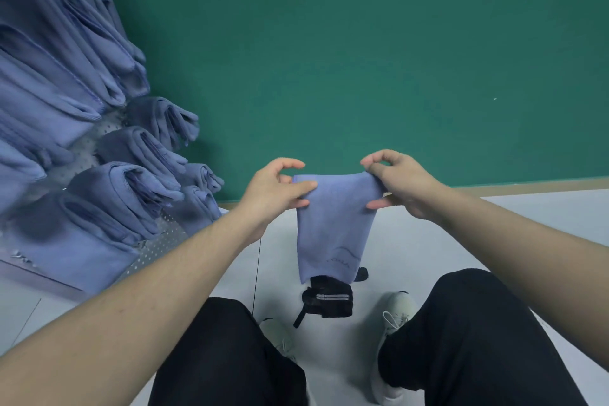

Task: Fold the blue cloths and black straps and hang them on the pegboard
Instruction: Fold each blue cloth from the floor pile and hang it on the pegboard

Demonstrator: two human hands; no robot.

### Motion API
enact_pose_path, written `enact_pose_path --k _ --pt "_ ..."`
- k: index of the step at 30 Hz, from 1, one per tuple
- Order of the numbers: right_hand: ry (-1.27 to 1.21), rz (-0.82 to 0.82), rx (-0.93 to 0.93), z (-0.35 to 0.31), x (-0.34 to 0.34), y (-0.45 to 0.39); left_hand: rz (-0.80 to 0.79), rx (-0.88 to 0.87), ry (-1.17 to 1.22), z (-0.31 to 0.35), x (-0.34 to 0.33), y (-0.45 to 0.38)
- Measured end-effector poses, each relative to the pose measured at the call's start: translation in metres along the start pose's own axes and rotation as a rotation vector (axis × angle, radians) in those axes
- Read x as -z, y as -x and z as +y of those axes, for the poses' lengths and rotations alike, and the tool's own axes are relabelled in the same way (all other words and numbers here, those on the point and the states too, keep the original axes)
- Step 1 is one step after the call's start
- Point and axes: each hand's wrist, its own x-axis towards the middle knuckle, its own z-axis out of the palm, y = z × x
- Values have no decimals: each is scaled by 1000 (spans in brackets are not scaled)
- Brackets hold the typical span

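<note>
A blue cloth (pixel 333 227) hangs in the air in front of me, folded into a narrow panel. My left hand (pixel 275 189) pinches its upper left corner and my right hand (pixel 400 183) pinches its upper right corner. A black strap (pixel 328 300) with a grey reflective stripe lies bunched on the pale floor just below the cloth's lower edge, between my feet. At the left, the white pegboard (pixel 155 250) carries several folded blue cloths (pixel 108 181) hung in rows.
A green wall (pixel 362 59) with a tan baseboard (pixel 527 186) rises behind the cloth. My knees in black trousers (pixel 478 333) and pale shoes (pixel 393 316) fill the foreground. A thin black cord (pixel 257 273) runs down the floor by my left wrist.
</note>
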Motion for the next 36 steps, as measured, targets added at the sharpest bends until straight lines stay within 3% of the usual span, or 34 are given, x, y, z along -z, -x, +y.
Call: enact_pose_path --k 5,13,19,27,32,36 --pt "-152 -72 -11 -20 7 1 -24 -11 -212 14 8 2" --pt "63 -359 -50 -54 23 16 8 -94 -293 29 12 3" --pt "270 -254 57 -63 25 18 13 -117 -413 46 13 7" --pt "446 -302 114 -61 26 24 -12 -141 -636 51 9 8" --pt "535 -144 193 -59 25 19 -23 -107 -543 46 11 4" --pt "405 -139 226 -57 28 22 -22 -163 -504 41 13 7"
